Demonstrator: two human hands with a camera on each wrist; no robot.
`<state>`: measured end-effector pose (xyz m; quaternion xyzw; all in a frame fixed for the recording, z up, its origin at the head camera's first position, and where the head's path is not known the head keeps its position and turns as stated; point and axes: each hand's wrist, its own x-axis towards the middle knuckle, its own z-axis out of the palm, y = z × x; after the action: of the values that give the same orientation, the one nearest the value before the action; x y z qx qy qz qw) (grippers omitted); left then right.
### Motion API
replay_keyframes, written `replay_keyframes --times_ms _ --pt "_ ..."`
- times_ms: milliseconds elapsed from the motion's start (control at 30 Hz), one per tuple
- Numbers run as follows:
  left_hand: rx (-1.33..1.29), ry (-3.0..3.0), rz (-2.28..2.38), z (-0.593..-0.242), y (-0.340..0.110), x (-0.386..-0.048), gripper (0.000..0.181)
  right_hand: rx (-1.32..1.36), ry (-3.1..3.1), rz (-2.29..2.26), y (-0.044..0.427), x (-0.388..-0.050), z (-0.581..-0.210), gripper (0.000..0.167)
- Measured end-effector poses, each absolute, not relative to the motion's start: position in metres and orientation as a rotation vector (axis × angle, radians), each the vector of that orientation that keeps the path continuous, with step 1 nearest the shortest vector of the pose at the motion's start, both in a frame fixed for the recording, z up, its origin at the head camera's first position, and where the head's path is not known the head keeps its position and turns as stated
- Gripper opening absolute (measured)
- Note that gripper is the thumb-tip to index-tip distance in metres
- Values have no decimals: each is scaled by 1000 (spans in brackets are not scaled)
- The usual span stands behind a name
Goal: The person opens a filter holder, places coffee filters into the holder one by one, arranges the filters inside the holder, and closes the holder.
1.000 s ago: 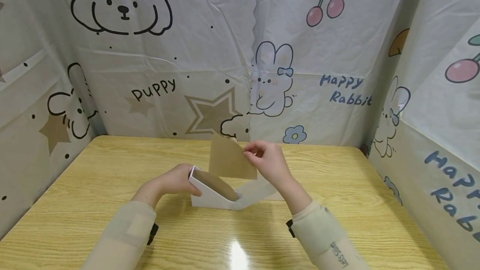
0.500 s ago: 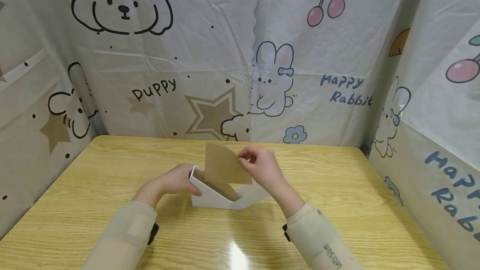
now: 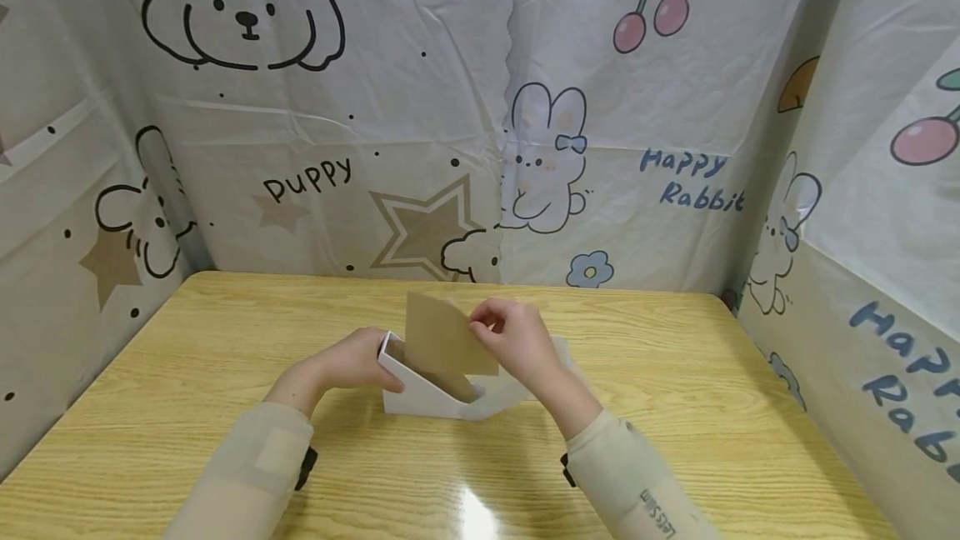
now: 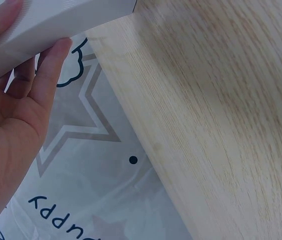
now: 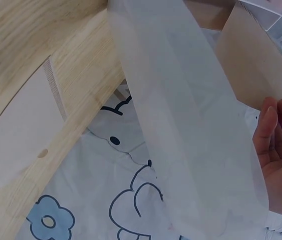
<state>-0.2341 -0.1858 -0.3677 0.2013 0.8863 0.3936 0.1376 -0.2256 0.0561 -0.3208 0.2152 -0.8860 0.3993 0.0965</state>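
A white box (image 3: 420,397) with a sloping open top stands on the table, its pale lid flap (image 5: 185,125) folded out to the right. My left hand (image 3: 360,361) grips the box's tall left end, thumb on the near side. Brown paper (image 3: 456,383) shows inside. Pinched between my right thumb and fingertips, a brown paper coffee filter (image 3: 442,336) is held upright by its right edge. Its lower left part overlaps the box opening in the head view; how deep it sits cannot be told. In the right wrist view my right hand (image 5: 280,145) is beside the flap.
A pale fan-shaped paper (image 5: 23,130) with a crimped edge lies on the wooden table (image 3: 262,323), right of the box. A patterned curtain (image 3: 420,107) hangs behind the table and along both sides.
My right hand has moved left and down, bringing the coffee filter lower over the box opening. My left hand and the box have stayed in place.
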Motion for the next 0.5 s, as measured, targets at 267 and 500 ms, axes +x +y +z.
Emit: replay_keyframes --times_ms 267,500 --pt "577 2555 1147 -367 -186 -234 31 671 -2614 1157 54 -224 -323 3" --pt "577 2555 1151 -368 -186 -234 30 675 -2622 1153 51 -225 -328 4"
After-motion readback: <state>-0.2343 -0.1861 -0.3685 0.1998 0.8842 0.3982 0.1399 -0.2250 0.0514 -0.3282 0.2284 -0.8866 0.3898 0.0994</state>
